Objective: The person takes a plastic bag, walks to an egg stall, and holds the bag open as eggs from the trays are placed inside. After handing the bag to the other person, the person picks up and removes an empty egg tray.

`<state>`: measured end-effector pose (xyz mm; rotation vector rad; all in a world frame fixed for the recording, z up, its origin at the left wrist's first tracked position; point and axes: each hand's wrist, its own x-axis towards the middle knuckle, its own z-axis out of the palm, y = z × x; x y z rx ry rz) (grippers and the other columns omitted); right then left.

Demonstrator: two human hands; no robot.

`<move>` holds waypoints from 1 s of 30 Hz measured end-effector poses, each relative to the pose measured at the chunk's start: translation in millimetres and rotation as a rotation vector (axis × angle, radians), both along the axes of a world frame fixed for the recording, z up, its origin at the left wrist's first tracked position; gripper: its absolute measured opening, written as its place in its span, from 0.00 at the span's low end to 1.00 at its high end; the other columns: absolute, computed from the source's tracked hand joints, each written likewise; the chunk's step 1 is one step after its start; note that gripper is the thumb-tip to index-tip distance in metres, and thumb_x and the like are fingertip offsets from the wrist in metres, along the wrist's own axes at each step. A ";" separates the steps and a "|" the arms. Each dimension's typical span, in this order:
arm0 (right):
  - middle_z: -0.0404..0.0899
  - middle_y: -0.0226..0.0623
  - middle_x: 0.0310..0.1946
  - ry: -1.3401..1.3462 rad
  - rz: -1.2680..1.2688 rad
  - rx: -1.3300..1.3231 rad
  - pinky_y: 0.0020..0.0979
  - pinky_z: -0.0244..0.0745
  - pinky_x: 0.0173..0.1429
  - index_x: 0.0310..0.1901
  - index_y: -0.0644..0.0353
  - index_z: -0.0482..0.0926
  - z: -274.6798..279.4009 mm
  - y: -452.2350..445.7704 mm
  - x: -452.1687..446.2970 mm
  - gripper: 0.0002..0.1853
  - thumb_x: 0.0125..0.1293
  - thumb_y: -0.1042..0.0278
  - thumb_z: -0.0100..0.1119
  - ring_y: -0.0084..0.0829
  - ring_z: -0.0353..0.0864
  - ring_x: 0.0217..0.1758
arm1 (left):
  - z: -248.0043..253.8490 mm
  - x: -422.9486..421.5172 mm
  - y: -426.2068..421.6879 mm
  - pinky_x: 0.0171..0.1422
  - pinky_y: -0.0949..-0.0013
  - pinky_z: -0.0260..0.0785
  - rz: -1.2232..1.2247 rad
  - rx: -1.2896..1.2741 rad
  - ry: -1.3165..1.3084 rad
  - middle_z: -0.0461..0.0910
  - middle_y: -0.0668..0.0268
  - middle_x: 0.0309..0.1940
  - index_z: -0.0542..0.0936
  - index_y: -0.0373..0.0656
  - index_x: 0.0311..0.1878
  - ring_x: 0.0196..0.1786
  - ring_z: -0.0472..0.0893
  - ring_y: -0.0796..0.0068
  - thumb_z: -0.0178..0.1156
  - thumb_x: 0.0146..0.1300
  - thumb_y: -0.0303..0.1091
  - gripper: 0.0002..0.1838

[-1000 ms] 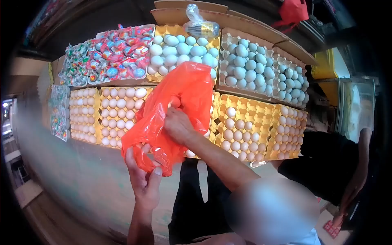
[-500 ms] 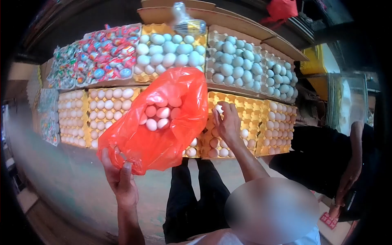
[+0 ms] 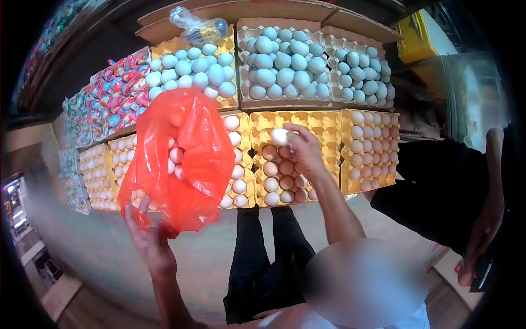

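Note:
My left hand grips the lower left edge of a red plastic bag. The bag's mouth hangs open, and several eggs show inside. To the right, my right hand pinches a pale egg between thumb and fingers. It is above a yellow tray whose lower left part holds several brownish eggs; its upper and right cells have no eggs. The bag partly covers the trays behind it.
Trays of bluish eggs and wrapped eggs form the back row. A bagged bottle lies on the yellow back tray. More egg trays stand in front. At the right, another person's arm hangs down beside a glass case.
From a reach into the bag, my right hand moved over the tray and took hold of an egg, now lifted. The view has shifted, and the bag hangs further left over the trays.

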<state>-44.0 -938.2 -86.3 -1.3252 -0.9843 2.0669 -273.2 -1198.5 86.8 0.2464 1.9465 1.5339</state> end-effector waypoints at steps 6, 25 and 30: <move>0.81 0.37 0.46 -0.033 0.173 -0.093 0.31 0.81 0.37 0.50 0.59 0.75 25.8 34.6 50.4 0.14 0.72 0.58 0.56 0.28 0.82 0.36 | 4.5 11.8 19.2 0.72 0.52 0.69 0.060 0.050 -0.005 0.59 0.48 0.75 0.49 0.40 0.79 0.70 0.72 0.58 0.52 0.71 0.26 0.36; 0.78 0.36 0.40 -0.832 0.810 1.092 0.42 0.79 0.42 0.42 0.61 0.77 26.0 12.0 57.2 0.12 0.62 0.64 0.66 0.40 0.83 0.41 | 14.3 22.0 8.1 0.57 0.63 0.77 -0.287 0.010 0.675 0.53 0.48 0.77 0.46 0.37 0.78 0.67 0.70 0.61 0.47 0.77 0.29 0.32; 0.81 0.39 0.45 -0.118 0.560 0.669 0.33 0.78 0.50 0.55 0.63 0.79 96.5 -22.3 -27.6 0.21 0.61 0.67 0.72 0.31 0.83 0.47 | 7.6 33.5 -7.3 0.63 0.67 0.70 -0.314 0.119 0.419 0.49 0.46 0.79 0.48 0.46 0.77 0.56 0.71 0.71 0.53 0.72 0.29 0.36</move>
